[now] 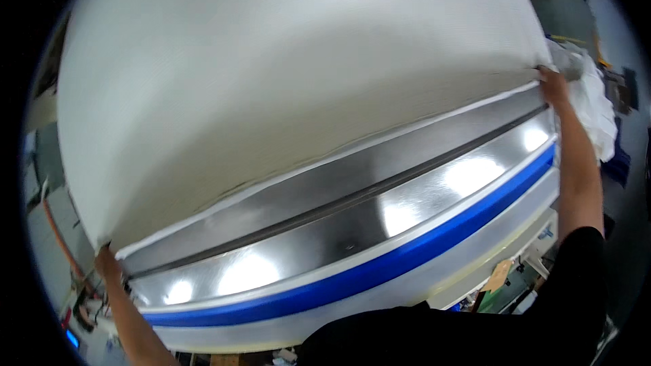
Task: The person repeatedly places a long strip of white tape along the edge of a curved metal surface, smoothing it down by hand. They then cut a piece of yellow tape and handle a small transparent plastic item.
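Observation:
A broad white fabric sheet (291, 61) fills most of the head view, with its near edge running slantwise from lower left to upper right. My left hand (107, 262) is closed on the sheet's near left corner. At the near right corner, my right hand (554, 87) grips the same edge, arm stretched out; its fingertips are partly hidden. Just nearer than the sheet's edge lies a long shiny metal surface (325, 242) with a dark groove (325, 213) along its length. A blue strip (352, 286) borders the metal on my side.
A pale band (380, 305) runs along the near side of the blue strip. Crumpled white material (593, 105) hangs at the right. An orange hose (57, 234) is at the left. Below the near edge are a piece of cardboard (500, 275) and assorted small items.

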A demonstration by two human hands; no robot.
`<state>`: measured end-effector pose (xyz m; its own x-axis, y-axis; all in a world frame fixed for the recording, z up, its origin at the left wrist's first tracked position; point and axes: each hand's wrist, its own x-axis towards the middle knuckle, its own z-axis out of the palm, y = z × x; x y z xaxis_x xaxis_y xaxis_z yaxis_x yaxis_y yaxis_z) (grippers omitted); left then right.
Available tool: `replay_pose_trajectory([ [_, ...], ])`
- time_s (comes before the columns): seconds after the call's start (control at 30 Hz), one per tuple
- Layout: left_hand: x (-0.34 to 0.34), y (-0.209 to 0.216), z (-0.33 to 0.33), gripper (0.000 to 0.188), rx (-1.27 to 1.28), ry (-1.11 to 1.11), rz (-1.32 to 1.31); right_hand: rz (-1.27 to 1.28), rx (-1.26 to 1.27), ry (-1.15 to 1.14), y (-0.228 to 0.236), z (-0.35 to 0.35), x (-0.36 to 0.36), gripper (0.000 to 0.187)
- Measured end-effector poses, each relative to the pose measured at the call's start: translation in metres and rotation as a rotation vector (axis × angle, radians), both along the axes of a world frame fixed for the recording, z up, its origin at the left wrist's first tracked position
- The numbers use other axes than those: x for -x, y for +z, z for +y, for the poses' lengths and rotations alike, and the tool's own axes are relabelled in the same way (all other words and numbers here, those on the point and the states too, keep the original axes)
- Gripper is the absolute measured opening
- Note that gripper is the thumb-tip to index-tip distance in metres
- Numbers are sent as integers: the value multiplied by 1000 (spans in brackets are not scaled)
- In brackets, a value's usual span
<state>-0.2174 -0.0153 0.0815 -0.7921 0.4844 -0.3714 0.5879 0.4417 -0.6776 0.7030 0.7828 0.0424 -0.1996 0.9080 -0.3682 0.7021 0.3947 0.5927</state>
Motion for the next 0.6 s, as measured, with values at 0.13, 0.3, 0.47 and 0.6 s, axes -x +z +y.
replay_pose_trajectory([
  [0.13, -56, 16, 73, 33, -155, 11, -113, 152, -18, 65, 59, -2, -17, 42],
  [0.3, -52, 77, 57, 33, -257, -18, -44, 439, 65, 301, 129, 41, -101, 44],
  [0.47, -71, 115, 14, 38, -143, 35, -176, 278, 94, 256, 151, 14, -152, 40],
  [0.6, -105, 101, -48, 37, 71, -35, -245, 233, 203, 262, 150, -37, -180, 39],
])
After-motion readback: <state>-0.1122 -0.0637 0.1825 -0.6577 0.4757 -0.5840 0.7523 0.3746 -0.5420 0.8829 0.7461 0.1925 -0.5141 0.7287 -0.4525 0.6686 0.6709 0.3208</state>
